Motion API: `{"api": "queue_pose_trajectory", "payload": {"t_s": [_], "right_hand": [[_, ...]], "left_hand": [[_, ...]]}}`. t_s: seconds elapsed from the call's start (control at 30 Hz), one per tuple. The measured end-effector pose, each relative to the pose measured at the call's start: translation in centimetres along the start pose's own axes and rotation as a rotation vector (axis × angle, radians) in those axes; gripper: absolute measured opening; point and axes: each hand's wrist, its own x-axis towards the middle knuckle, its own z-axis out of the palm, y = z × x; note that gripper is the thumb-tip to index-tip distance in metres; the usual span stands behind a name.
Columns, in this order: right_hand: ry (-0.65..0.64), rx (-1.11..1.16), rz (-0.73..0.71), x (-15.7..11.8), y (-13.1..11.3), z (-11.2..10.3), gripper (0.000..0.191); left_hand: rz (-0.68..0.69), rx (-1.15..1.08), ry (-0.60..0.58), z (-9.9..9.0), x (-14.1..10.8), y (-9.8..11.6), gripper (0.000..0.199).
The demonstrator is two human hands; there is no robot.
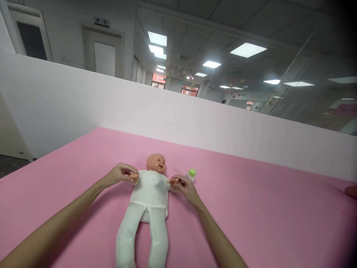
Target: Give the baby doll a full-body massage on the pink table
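A baby doll (152,190) in a white top and white trousers lies on its back on the pink table (92,156), head toward the far wall and legs toward me. My left hand (122,174) is closed around the doll's small hand (134,176) on the left side. On the other side, my right hand (186,186) has its fingers closed on the doll's other hand (173,181). Both doll arms are bent, with the hands at about chest height. Just beyond my right hand is a small bottle with a green cap (192,172), partly hidden by my fingers.
A white partition (173,115) borders the far side of the table. At the far right edge a brownish rounded thing (350,191) shows in part; I cannot tell what it is. Behind the partition are doors and a glass wall.
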Motion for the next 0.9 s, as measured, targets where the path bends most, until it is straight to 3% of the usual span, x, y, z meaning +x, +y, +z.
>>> {"api": "queue_pose_trajectory", "payload": {"t_s": [0.07,0.17,0.3,0.4,0.47,0.6,0.67,0.77,0.9], "right_hand": [[-0.164,-0.036,-0.011,-2.5,-0.5,-0.2,0.027],[-0.285,-0.14,0.004,-5.3,-0.6,-0.1,0.016],[-0.295,-0.174,0.041,-6.7,-0.2,0.1,0.017],[-0.243,-0.116,0.023,-5.7,0.0,0.0,0.021],[-0.132,-0.058,-0.009,-3.9,-0.1,0.0,0.026],[0.214,0.014,-0.027,2.2,0.0,0.6,0.038],[0.326,0.044,-0.003,5.4,0.6,1.1,0.043],[0.394,0.028,0.147,8.8,2.4,2.0,0.045],[0.427,-0.069,0.315,10.0,5.2,2.9,0.044]], "left_hand": [[0.006,0.026,-0.151,0.3,-2.1,-0.4,0.021],[0.019,0.072,-0.27,0.8,-4.3,-1.2,0.017],[-0.027,0.123,-0.314,0.8,-5.7,-2.0,0.017],[-0.04,0.118,-0.287,0.5,-5.2,-1.7,0.016],[-0.044,0.089,-0.186,0.3,-3.7,-0.9,0.018],[-0.027,0.002,0.191,0.7,1.7,0.9,0.037],[-0.065,-0.02,0.34,1.1,4.7,1.1,0.047],[-0.203,-0.043,0.518,1.5,8.0,-0.3,0.05],[-0.36,-0.015,0.618,1.1,9.7,-4.0,0.044]]}}
